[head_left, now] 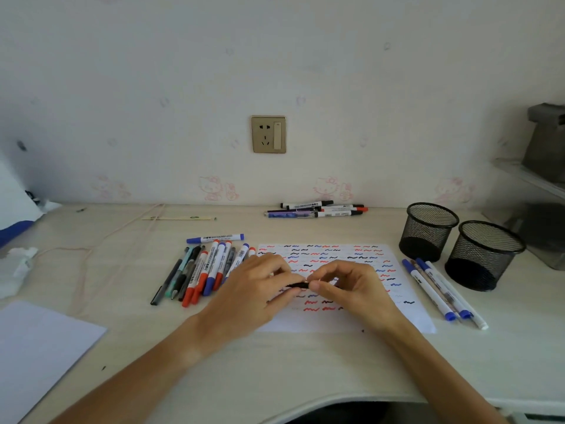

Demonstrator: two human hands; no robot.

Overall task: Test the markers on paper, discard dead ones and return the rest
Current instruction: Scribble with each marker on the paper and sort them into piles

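Observation:
A white test paper (351,319) covered in red, blue and black squiggles lies at the desk's middle. Above it, my left hand (260,289) and my right hand (348,286) meet, both pinching a thin black pen (295,285) held level between the fingertips. Most of the pen is hidden by my fingers. A pile of several markers and pens (201,270) with red, blue and black caps lies left of the paper. Three markers (440,289) lie in a row right of the paper. Several more markers (318,209) sit by the wall.
Two black mesh pen cups (428,231) (483,255) stand at the right. A blank sheet (39,353) lies front left, crumpled tissue (18,267) at the left edge. A thin cord (122,234) runs over the desk. A wall socket (268,134) is behind.

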